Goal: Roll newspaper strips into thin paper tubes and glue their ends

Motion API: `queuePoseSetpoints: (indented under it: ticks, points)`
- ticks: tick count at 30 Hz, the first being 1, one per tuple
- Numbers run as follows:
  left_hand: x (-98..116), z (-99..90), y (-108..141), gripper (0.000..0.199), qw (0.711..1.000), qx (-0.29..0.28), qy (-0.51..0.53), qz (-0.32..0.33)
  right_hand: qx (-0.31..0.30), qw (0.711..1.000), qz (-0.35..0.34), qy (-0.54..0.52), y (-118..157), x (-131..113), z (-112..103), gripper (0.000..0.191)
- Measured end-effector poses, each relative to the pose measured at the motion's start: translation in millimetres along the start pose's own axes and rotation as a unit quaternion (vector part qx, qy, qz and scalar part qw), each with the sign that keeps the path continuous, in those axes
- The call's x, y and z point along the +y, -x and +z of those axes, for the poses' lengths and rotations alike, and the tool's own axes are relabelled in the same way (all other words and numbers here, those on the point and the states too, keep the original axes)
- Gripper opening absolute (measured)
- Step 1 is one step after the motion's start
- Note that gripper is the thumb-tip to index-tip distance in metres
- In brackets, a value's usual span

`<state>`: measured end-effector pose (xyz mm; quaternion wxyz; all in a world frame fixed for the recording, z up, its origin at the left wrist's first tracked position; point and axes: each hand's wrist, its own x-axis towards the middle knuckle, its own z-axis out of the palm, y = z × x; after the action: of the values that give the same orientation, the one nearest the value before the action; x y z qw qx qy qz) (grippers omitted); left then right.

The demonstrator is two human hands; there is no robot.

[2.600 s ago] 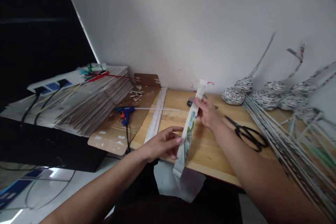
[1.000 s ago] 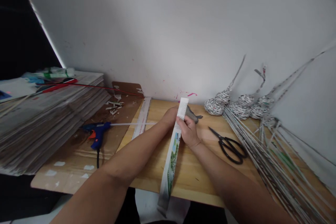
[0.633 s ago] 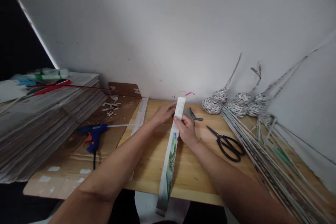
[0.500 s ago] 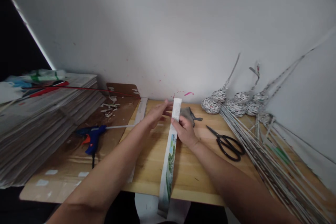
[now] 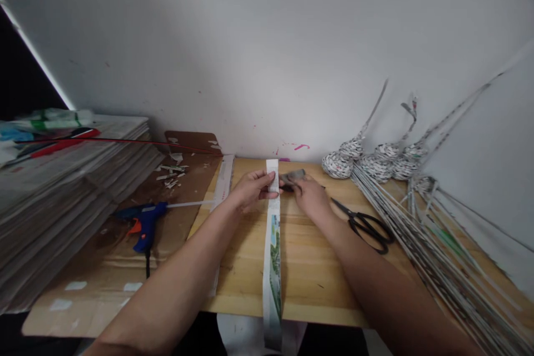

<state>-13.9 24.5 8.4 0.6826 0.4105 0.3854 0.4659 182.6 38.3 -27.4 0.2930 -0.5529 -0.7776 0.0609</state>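
Observation:
A long folded newspaper strip [image 5: 273, 245] with a green landscape picture runs down the middle of the wooden table and hangs over its front edge. Near the far end of it, my left hand [image 5: 255, 188] is closed, with the strip between thumb and fingers. Just right of the strip, my right hand [image 5: 311, 192] pinches a small grey cloth [image 5: 294, 176]; its fingertips are partly blurred. Black-handled scissors [image 5: 367, 228] lie to the right of that hand.
On the left, a blue glue gun [image 5: 147, 225] lies on brown cardboard [image 5: 95, 278] beside a tall newspaper stack [image 5: 83, 200]. Woven paper gourd shapes [image 5: 337, 164] stand along the wall at right, with a bundle of paper rods [image 5: 417, 239] in front.
My right hand has let go of the newspaper strip and moved up and right to the grey cloth. My left hand has closed on the strip's upper part.

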Motion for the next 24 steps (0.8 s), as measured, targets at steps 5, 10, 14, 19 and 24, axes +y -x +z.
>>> queuePoseSetpoints:
  ticks: [5, 10, 14, 19, 24]
  points:
    - [-3, 6.2, 5, 0.018, 1.000, 0.002, -0.016, -0.017, 0.078, 0.984, 0.083, -0.135, -5, 16, 6, 0.021]
    - [-2, 9.2, 7, 0.014, 1.000, -0.005, -0.002, -0.026, 0.179, 0.949, 0.084, -0.247, -4, 9, 1, 0.044]
    - [-6, 10.1, 6, 0.015, 0.999, 0.002, -0.023, -0.037, 0.127, 0.939, 0.049, -0.317, -2, -5, -8, 0.036]
    - [-7, 13.3, 9, 0.024, 0.997, -0.019, -0.064, -0.047, -0.014, 0.869, 0.085, -0.486, -2, -15, -16, 0.042]
    - [-10, 12.8, 9, 0.024, 0.996, -0.046, -0.074, -0.037, -0.086, 0.841, 0.100, -0.524, -1, -20, -24, 0.037]
